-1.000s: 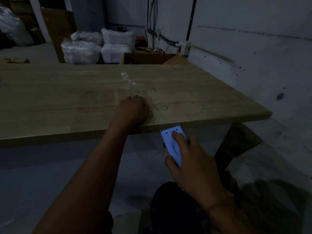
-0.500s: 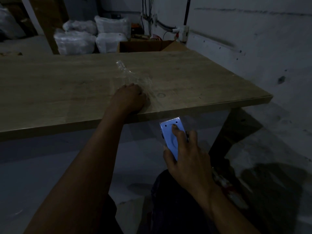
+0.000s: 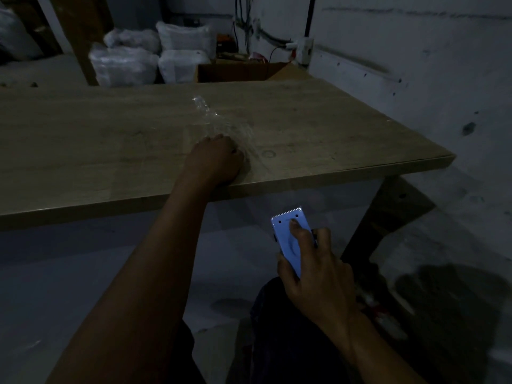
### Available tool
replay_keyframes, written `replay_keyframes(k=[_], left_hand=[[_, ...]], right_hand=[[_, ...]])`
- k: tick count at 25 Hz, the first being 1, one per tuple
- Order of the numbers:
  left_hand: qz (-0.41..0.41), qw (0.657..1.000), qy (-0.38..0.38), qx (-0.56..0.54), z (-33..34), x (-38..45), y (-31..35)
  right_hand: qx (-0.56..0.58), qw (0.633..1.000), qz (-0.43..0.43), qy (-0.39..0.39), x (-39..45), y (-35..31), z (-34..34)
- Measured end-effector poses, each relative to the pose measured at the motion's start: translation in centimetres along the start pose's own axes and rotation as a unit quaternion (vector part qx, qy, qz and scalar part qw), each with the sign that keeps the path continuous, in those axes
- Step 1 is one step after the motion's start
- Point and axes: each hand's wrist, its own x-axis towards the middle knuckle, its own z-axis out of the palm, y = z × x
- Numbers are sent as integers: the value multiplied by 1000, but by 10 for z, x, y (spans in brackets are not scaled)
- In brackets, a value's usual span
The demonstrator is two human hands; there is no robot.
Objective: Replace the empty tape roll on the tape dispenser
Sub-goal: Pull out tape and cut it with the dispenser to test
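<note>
- Cardboard box behind the table, flaps open; contents too dark to tell.
- Left hand curled into a fist at the table's near edge, on crumpled clear tape.
- Right hand below that edge (off the table) grips the blue tape dispenser, forefinger on top.
- Tabletop otherwise open.

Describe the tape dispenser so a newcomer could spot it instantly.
Start at the wooden table and drop below its near edge. There the right hand grips the tape dispenser, off the tabletop. It is the only pale blue thing in view, with a toothed top edge.
</note>
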Motion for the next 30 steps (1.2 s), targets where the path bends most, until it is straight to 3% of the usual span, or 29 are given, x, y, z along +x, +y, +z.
replay_keyframes(k=[11,30], left_hand=[[4,1000,7,15,3,1,-2],[5,1000,1,21,6,3,-5]], right_hand=[[-38,998,7,-52,13,17,24],[22,999,7,-29,43,-2,28]])
